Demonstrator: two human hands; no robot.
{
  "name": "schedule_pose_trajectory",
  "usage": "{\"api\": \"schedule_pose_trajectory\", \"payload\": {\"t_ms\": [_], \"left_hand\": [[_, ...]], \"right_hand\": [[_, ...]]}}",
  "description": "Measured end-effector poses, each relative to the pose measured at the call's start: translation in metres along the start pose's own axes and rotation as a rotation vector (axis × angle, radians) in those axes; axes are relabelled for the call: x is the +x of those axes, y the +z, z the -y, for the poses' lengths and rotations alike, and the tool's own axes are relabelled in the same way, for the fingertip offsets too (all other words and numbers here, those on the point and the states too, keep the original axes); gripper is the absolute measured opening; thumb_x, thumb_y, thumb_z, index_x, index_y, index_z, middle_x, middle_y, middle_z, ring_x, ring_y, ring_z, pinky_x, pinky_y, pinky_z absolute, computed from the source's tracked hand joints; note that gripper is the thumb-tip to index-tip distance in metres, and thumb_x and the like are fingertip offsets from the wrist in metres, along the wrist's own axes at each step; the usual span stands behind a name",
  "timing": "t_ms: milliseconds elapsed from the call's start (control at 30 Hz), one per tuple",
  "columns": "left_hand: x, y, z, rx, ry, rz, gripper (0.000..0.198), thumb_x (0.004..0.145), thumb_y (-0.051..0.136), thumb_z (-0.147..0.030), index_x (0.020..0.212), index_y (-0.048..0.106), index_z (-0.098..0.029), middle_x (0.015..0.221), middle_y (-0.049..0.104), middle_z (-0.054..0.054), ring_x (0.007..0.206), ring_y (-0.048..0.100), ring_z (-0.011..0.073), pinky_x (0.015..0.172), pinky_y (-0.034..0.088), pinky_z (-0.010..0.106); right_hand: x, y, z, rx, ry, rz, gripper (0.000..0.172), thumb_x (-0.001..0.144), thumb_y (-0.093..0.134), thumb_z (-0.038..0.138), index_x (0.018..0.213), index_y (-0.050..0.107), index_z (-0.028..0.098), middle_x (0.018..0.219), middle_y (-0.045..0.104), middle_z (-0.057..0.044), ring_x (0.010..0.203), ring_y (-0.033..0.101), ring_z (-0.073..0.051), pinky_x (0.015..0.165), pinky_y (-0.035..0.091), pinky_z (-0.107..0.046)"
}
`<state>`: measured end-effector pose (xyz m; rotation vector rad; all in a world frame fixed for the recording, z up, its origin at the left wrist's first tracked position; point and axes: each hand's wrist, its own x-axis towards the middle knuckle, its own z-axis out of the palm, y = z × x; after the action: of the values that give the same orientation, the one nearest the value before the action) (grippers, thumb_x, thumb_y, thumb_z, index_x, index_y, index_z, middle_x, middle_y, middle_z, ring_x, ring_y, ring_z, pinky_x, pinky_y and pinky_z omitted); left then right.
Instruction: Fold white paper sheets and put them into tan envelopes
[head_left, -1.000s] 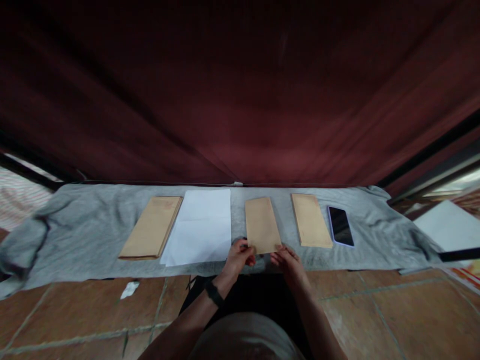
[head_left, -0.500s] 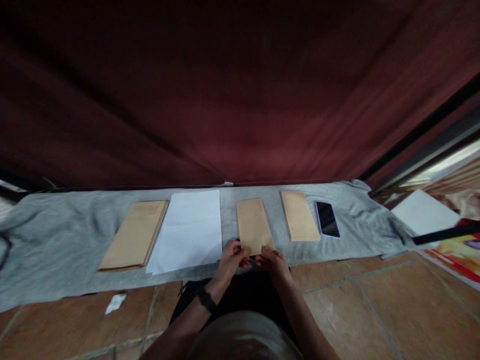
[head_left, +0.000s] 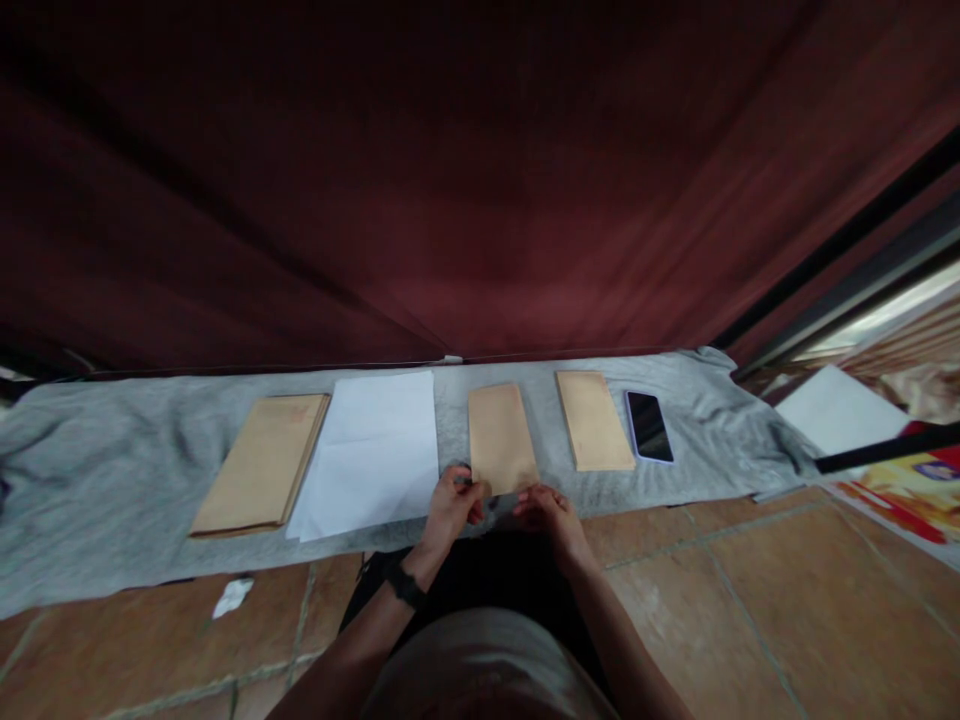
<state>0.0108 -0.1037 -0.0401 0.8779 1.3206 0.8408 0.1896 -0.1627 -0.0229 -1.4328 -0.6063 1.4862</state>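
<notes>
A brown paper envelope (head_left: 501, 435) lies flat in front of me on a grey cloth, its short lower edge toward me. At its lower left corner is my left hand (head_left: 452, 505), wearing a dark wristband, with thumb and fingers curled in on the corner. A small dark patch shows by those fingers; I cannot tell what it is. My right hand (head_left: 551, 508) has its bent fingers closed on the lower right corner. The fingertips of both hands are partly hidden and blurred.
Left of the envelope lie white paper sheets (head_left: 375, 450) and a stack of larger brown envelopes (head_left: 259, 460). To the right are a stack of small brown envelopes (head_left: 594, 420) and a phone (head_left: 649, 427). The grey cloth (head_left: 112, 470) borders a dark red curtain (head_left: 480, 200).
Both hands have stayed at the envelope's near end. My right fingers have shifted slightly off its face toward the corner, and the whole view has moved a little.
</notes>
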Motion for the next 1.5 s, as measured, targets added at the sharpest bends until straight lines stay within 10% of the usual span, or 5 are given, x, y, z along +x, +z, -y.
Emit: {"api": "schedule_pose_trajectory", "payload": {"t_ms": [200, 500, 733, 967, 1500], "left_hand": [[-0.001, 0.001, 0.000, 0.037, -0.007, -0.013, 0.057, 0.059, 0.079, -0.049, 0.097, 0.045, -0.024, 0.047, 0.056, -0.013, 0.031, 0.050, 0.0107, 0.034, 0.038, 0.019], [-0.006, 0.002, -0.006, 0.246, 0.015, -0.030, 0.034, 0.077, 0.069, -0.033, 0.103, 0.050, -0.023, 0.048, 0.054, -0.011, 0.034, 0.050, 0.0124, 0.036, 0.035, 0.020], [-0.020, 0.001, -0.015, 0.853, 0.365, -0.128, 0.012, 0.095, 0.052, -0.023, 0.098, 0.064, -0.023, 0.079, 0.070, 0.003, 0.078, 0.069, 0.0193, 0.073, 0.050, 0.027], [-0.013, 0.034, -0.005, 1.123, 0.859, 0.190, 0.048, 0.102, 0.042, -0.039, 0.144, 0.048, -0.015, 0.148, 0.054, 0.015, 0.140, 0.046, 0.0248, 0.116, 0.037, 0.044], [-0.016, 0.009, 0.023, 1.387, 0.923, 0.052, 0.066, 0.099, 0.048, -0.040, 0.154, 0.032, -0.007, 0.159, 0.037, 0.021, 0.150, 0.029, 0.0297, 0.119, 0.034, 0.047]], "right_hand": [[-0.008, 0.001, -0.012, -0.297, -0.398, -0.124, 0.046, 0.093, 0.052, 0.063, 0.084, 0.073, 0.023, 0.072, 0.071, -0.003, 0.068, 0.063, -0.019, 0.068, 0.050, -0.029], [-0.001, 0.002, -0.027, -1.132, -0.847, 0.072, 0.051, 0.104, 0.040, 0.030, 0.154, 0.040, 0.022, 0.155, 0.047, -0.010, 0.144, 0.042, -0.024, 0.122, 0.030, -0.050], [0.003, -0.001, -0.037, -1.337, -0.925, 0.060, 0.061, 0.102, 0.047, 0.027, 0.159, 0.027, 0.020, 0.160, 0.038, -0.010, 0.147, 0.037, -0.026, 0.123, 0.030, -0.049], [0.005, -0.004, -0.046, -1.354, -1.009, 0.035, 0.054, 0.099, 0.047, 0.021, 0.152, 0.041, 0.014, 0.153, 0.048, -0.015, 0.147, 0.037, -0.029, 0.120, 0.035, -0.054], [0.006, -0.030, -0.042, -1.227, -0.824, -0.174, 0.052, 0.102, 0.043, 0.028, 0.153, 0.040, 0.022, 0.154, 0.048, -0.012, 0.142, 0.043, -0.029, 0.117, 0.034, -0.051]]}}
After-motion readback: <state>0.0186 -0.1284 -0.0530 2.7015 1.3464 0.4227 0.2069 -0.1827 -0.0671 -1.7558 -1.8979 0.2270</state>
